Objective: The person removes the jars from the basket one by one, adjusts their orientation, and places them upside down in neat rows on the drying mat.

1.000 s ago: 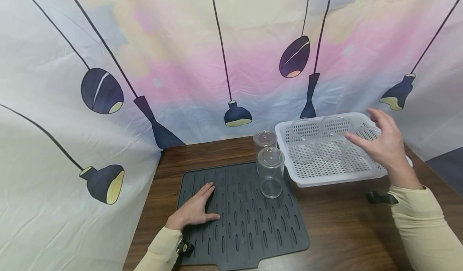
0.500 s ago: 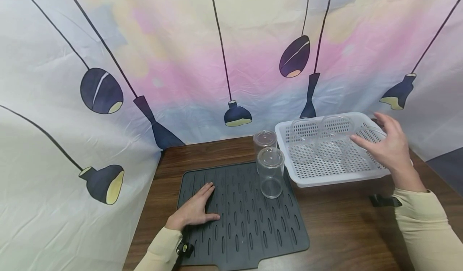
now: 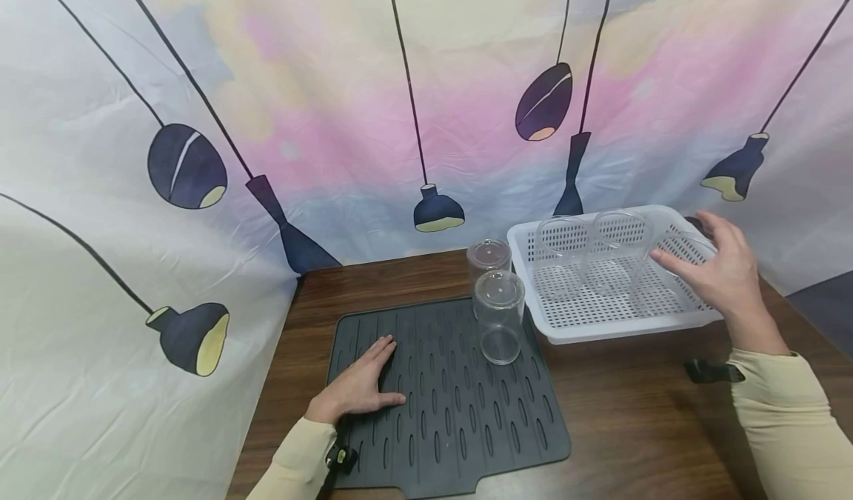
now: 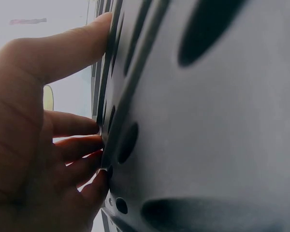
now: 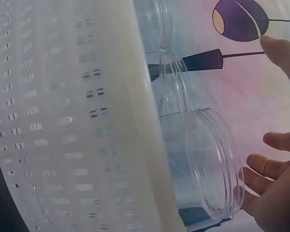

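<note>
My left hand point(image 3: 356, 389) lies with straight fingers on the left part of a dark grey drying mat point(image 3: 453, 418). In the left wrist view, its fingertips touch the ribbed mat surface. Three clear glass jars stand mouth up in a white plastic basket point(image 3: 600, 332). Over the basket's right side hovers my right hand point(image 3: 726, 281), thumb and fingers spread about the rim of the rightmost jar point(image 5: 203, 164). The right wrist view shows the lower fingers close beside that rim and the thumb apart from it; whether they touch is unclear.
Two more clear jars, a nearer one point(image 3: 500, 322) and a farther one point(image 3: 489, 255), stand upside down by the mat's far right corner. The basket sits on the brown wooden table point(image 3: 620, 426). A cloth printed with lamps point(image 3: 346, 115) hangs behind.
My right hand has moved a little to the right and slightly lower over the basket, about the rightmost jar. My left hand has stayed in place on the mat.
</note>
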Available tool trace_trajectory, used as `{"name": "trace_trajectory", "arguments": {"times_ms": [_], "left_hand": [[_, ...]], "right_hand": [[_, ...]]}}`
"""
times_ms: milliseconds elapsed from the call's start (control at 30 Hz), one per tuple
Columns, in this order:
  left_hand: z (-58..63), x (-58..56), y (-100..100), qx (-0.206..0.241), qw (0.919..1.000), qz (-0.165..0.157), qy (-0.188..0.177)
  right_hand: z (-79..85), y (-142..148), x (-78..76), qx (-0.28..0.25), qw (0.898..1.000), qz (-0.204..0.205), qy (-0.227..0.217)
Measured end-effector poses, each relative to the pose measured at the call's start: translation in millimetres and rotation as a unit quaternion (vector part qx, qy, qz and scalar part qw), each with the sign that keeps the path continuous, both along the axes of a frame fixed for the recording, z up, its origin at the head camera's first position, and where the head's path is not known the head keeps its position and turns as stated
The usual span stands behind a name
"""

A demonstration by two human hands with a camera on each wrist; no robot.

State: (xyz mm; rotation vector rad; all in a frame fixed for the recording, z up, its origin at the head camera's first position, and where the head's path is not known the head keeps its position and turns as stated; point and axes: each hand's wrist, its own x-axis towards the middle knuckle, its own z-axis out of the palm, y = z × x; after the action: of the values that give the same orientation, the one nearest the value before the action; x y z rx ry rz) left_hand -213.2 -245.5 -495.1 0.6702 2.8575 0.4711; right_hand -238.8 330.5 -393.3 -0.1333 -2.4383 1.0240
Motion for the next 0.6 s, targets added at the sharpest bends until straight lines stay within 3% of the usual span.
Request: {"name": "trace_trajectory", "arguments": {"times_ms": [600], "left_hand": [[1.8, 0.9, 0.5, 0.006, 1.0, -0.003, -0.005]], "right_hand": [[-8.7, 7.9, 0.4, 0.006, 0.999, -0.021, -0.027]]}}
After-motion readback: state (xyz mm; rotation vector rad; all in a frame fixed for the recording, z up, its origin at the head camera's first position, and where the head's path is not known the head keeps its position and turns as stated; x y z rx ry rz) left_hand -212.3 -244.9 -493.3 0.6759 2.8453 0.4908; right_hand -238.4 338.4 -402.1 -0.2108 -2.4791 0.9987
